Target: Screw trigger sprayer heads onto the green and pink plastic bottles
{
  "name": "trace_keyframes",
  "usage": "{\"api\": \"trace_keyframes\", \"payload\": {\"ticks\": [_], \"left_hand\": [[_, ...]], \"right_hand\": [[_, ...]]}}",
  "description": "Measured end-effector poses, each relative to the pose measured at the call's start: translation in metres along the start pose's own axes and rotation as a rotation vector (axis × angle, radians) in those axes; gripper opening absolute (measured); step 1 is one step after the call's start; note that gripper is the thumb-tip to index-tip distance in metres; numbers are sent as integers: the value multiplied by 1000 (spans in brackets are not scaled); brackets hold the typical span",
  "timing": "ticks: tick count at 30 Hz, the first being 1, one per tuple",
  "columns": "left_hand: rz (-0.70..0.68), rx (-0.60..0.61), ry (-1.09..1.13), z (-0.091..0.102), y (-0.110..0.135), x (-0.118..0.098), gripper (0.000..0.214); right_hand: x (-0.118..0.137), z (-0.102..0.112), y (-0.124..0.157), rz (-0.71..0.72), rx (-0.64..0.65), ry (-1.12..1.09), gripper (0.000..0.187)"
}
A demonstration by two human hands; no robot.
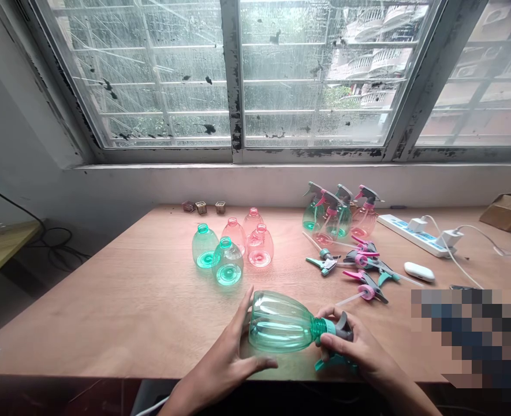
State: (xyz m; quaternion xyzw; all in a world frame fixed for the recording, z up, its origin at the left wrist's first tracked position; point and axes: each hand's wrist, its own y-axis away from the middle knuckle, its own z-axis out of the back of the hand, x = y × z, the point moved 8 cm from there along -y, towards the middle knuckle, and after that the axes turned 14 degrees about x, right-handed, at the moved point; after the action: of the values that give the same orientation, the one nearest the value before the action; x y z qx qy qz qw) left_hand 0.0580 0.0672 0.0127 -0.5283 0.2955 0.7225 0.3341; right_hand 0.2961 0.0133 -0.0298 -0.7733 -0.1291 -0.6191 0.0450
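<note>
A green spray bottle (281, 323) lies on its side in the air near the table's front edge, its base to the left. My right hand (346, 341) is closed around its grey and teal spray head (337, 327), thumb and fingers at the collar. At the bottle's base, my left hand (233, 352) is open, with the thumb apart from the fingers; whether it touches the bottle I cannot tell. Beyond it stand two green bottles without heads (228, 266) and three pink ones (260, 248). To the right lie several loose spray heads (365, 286) with tubes.
Several spray bottles with heads fitted (327, 222) stand at the back, below the window. A white power strip (415, 234) with plugs and cables, a white oval case (418, 271) and a cardboard box (508, 211) are on the right. Small cubes (201, 207) sit at the back left.
</note>
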Motion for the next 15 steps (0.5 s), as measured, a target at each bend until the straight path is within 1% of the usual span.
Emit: {"api": "trace_keyframes", "payload": {"ticks": [4, 6, 11, 13, 15], "left_hand": [[3, 0, 16, 1, 0, 0, 107], [-9, -2, 6, 1, 0, 1, 106], [-74, 30, -11, -2, -2, 0, 99], [-76, 18, -31, -1, -2, 1, 104], [-46, -5, -57, 0, -1, 2, 113]], "right_hand": [[-1, 2, -1, -3, 14, 27, 55], [1, 3, -1, 7, 14, 44, 55], [4, 1, 0, 23, 2, 21, 55], [4, -1, 1, 17, 1, 14, 55], [4, -2, 1, 5, 2, 12, 56]]}}
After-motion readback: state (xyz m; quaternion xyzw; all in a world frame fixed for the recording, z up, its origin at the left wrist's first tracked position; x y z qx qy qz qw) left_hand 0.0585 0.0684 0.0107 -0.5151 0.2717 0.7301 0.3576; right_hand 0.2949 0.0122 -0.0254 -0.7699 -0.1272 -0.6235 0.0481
